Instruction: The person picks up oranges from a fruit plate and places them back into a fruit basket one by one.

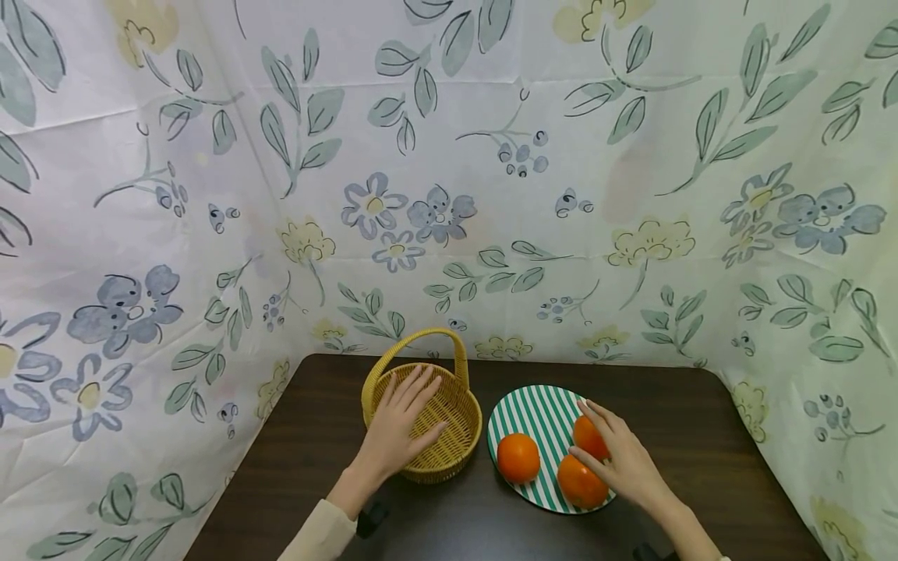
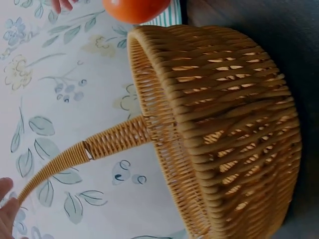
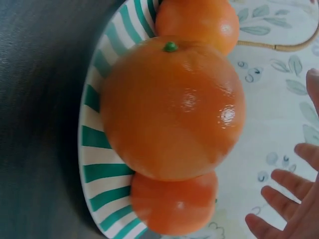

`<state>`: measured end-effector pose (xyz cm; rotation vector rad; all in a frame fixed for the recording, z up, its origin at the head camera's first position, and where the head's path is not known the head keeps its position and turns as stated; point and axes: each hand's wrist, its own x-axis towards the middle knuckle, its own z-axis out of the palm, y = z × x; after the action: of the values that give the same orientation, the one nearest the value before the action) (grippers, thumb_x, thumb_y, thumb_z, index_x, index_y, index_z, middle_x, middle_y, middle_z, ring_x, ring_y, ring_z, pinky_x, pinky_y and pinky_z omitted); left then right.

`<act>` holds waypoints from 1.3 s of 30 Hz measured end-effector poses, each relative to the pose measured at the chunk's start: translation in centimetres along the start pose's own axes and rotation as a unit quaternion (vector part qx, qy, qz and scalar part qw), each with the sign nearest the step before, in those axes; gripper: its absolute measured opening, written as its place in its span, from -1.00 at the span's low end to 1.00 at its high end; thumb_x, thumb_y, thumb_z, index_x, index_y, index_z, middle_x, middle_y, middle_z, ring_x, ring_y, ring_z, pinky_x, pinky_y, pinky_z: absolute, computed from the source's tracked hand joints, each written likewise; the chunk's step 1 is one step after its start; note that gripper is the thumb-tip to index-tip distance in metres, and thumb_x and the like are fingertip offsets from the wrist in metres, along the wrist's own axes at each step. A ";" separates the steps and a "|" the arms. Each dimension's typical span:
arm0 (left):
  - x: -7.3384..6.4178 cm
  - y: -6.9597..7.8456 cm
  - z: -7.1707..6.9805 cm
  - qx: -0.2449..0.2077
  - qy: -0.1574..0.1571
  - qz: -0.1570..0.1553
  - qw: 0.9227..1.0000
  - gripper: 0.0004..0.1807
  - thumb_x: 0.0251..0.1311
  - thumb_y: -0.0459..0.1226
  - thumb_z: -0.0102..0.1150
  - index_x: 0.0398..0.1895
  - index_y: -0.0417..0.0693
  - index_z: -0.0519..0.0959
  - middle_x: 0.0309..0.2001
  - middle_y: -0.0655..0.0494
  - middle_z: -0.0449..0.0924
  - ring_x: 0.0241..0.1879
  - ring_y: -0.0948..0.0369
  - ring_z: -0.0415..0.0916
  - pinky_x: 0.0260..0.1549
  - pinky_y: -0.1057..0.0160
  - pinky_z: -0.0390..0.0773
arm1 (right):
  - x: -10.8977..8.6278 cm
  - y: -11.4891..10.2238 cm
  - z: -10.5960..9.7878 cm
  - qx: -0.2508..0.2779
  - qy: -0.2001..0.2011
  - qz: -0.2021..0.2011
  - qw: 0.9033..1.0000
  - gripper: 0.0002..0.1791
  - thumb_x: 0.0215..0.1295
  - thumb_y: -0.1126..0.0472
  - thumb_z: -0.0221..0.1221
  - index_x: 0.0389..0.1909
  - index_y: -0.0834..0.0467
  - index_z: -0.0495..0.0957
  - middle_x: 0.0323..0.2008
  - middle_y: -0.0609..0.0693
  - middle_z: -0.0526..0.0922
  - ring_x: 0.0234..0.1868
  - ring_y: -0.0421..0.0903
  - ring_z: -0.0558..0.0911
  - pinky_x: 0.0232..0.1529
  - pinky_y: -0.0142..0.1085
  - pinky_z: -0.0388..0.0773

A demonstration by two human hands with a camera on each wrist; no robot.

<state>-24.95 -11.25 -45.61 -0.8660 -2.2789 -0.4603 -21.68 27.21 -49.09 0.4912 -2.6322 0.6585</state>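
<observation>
A yellow wicker basket [image 1: 456, 425] with an arched handle stands on the table, and no contents show in it. My left hand [image 1: 398, 427] hovers over its near left side with spread fingers. In the left wrist view, fingertips show beside the handle [image 2: 114, 139]; whether they touch it I cannot tell. To the right lies a green-and-white striped plate [image 1: 543, 409] bearing an orange [image 1: 518, 458] at left, a larger orange [image 1: 582, 483] at the near right, and another orange [image 1: 588, 438] behind. Above those right-hand oranges is my right hand [image 1: 624, 460], fingers extended, gripping nothing.
The dark wooden table [image 1: 316, 444] carries the basket and the plate side by side. A white cloth [image 1: 491, 296] with printed flowers and leaves hangs behind the table and along both sides.
</observation>
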 end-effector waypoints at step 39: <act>-5.0 -1.9 -0.7 -0.082 0.093 -0.214 0.969 0.18 -0.14 0.03 0.40 0.48 0.04 -0.15 0.48 0.08 -0.17 0.39 -0.02 -0.02 0.03 -0.21 0.37 | -4.1 1.5 2.1 0.015 0.018 0.028 0.999 -0.34 0.03 -0.06 0.34 0.16 0.07 0.44 -0.04 -0.03 0.43 -0.12 0.02 0.46 -0.35 0.02 0.51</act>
<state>-23.09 -15.23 -48.65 -0.3765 -2.2704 -0.8929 -19.30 28.42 -53.15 0.4112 -2.6150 0.7189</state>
